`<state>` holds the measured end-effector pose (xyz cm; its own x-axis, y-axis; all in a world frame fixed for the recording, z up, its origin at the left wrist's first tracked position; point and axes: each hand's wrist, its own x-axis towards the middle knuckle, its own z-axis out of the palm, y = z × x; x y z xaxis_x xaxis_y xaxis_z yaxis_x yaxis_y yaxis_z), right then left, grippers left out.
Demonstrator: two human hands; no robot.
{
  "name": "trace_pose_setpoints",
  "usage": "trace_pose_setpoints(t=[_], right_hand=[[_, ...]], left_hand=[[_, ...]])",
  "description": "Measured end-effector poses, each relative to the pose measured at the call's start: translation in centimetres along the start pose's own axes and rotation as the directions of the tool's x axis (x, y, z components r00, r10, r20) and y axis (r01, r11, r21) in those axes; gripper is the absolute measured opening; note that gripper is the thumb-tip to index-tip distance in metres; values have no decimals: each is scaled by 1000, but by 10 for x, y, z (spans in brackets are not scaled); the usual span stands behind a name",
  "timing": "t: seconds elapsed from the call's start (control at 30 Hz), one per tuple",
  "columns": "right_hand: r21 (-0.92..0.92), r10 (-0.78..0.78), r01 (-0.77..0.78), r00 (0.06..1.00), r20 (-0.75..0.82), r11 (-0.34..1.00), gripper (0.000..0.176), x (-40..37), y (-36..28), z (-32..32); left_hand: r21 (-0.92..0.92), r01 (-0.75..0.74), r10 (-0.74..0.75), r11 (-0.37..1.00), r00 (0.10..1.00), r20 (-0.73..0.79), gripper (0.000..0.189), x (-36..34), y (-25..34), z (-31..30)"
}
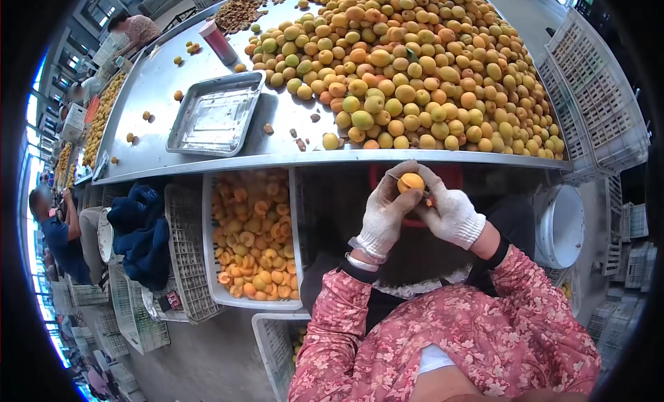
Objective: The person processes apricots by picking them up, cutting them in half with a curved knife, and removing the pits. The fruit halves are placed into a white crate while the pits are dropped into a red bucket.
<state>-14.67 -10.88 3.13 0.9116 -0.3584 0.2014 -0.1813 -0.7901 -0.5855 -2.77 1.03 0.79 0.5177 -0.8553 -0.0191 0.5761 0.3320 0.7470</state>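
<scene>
Just below the table's front edge, an apricot [410, 183] is held between my two gloved hands, a dark line across its upper side. My left hand [382, 218] is closed around its left side, with thumb and fingers on the fruit. On the other side my right hand [451, 212] is closed, fingertips right at the fruit. A small red and yellow thing [429, 201] shows under its fingers; I cannot tell what it is. Behind the hands is a red container [453, 176], mostly hidden by them.
A large heap of whole apricots [415, 77] covers the metal table's [149, 73] right side. On the left are a metal tray [216, 115], a red cup [218, 43] and pits [238, 14]. Below stands a crate of apricot halves [299, 229]. A white bucket [560, 225] is at right; people work at left.
</scene>
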Motion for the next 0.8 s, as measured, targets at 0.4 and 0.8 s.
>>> trace_pose_setpoints(t=[0.4, 0.8], right_hand=[[624, 351, -605, 796, 494, 495, 50, 12, -26, -35], [853, 405, -245, 913, 43, 461, 19, 20, -20, -41]], left_hand=[[-59, -27, 25, 998, 999, -42, 36, -2, -6, -2], [-101, 141, -146, 985, 988, -42, 37, -8, -3, -3]])
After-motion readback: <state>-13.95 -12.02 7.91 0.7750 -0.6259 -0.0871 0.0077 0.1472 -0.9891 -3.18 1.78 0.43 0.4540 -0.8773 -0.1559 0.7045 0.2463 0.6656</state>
